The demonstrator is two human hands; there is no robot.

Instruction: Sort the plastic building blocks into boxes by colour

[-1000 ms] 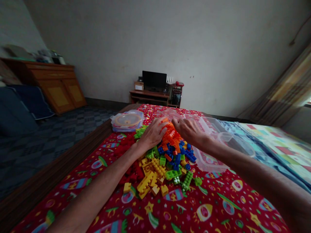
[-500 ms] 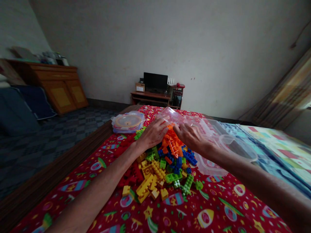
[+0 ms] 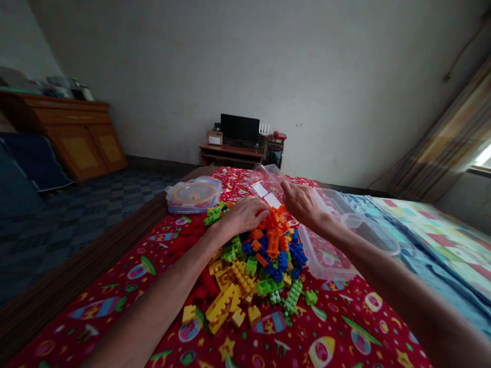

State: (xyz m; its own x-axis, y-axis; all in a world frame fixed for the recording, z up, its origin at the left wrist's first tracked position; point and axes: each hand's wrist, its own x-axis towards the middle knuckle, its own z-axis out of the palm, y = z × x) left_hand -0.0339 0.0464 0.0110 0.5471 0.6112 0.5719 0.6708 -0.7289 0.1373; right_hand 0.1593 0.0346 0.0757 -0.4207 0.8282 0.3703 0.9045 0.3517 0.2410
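My left hand (image 3: 245,214) rests on the back left of a pile of plastic building bricks, its fingers stretched over the orange bricks (image 3: 275,230). Behind the pile, a clear plastic box (image 3: 264,179) is tilted, with two white patches on its side. My right hand (image 3: 303,203) is closed at the box's right edge; its fingertips are partly hidden. Blue bricks (image 3: 283,260) lie under the orange ones, while yellow bricks (image 3: 222,301) and green bricks (image 3: 293,296) spread nearer to me. Red bricks (image 3: 203,286) blend into the red cloth at left.
Stacked clear lids (image 3: 195,195) lie at the back left of the patterned red cloth (image 3: 149,306). More clear plastic containers (image 3: 328,263) stand at right, beside blue bedding (image 3: 414,266). A monitor (image 3: 240,129) on a low desk and a wooden cabinet (image 3: 82,135) are farther off.
The clear box has turned, so its white patches now show. My left hand has come away from it onto the bricks; my right hand has shifted slightly up. The whole view has swung a little right.
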